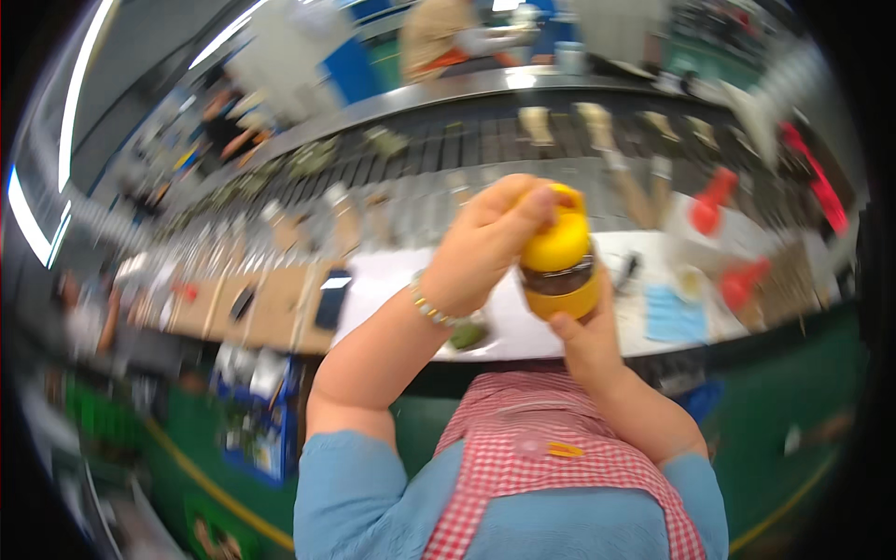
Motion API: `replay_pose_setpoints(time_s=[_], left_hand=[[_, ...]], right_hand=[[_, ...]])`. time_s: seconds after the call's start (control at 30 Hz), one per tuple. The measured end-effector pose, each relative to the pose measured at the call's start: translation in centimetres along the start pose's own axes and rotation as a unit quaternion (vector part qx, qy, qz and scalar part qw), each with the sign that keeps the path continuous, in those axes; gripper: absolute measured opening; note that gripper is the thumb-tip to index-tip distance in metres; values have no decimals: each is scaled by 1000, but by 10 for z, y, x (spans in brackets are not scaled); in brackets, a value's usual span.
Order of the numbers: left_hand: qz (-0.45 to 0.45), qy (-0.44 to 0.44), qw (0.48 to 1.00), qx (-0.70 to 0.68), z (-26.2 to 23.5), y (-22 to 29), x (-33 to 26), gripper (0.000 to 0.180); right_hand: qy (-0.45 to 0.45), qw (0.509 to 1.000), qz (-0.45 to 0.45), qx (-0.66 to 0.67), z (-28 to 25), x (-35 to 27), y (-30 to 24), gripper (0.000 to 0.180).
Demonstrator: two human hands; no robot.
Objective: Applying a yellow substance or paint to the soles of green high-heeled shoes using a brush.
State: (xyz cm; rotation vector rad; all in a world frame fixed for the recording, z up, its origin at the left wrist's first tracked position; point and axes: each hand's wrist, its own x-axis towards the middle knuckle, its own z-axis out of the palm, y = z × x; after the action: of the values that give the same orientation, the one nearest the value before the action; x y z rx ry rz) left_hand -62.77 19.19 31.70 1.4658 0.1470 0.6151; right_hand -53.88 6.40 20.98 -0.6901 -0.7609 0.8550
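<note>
In front of me, above the work surface, is a bottle with a yellow lid, a dark see-through band and a yellow base. It is tilted slightly. My left hand, with a beaded bracelet at the wrist, is closed on the lid from the left. My right hand grips the base from below and the right. Beneath them lies a white sheet. A small green object rests on the sheet near the left wrist, blurred and partly hidden.
A dark phone lies left on the brown board. At the right are a light blue cloth or mask and red-topped items. Beyond runs a conveyor with green bundles and pale pieces. A co-worker sits across it.
</note>
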Motion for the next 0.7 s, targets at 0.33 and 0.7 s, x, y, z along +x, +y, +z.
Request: replay_pose_setpoints(time_s=[0.33, 0.7], left_hand=[[19, 289, 955, 68, -192, 25, -141, 24], [-77, 595, 753, 270, -497, -29, -279, 26]], right_hand=[[-123, 954, 246, -121, 12, 0, 62, 60], [-44, 918, 295, -260, -29, -5, 40, 37]])
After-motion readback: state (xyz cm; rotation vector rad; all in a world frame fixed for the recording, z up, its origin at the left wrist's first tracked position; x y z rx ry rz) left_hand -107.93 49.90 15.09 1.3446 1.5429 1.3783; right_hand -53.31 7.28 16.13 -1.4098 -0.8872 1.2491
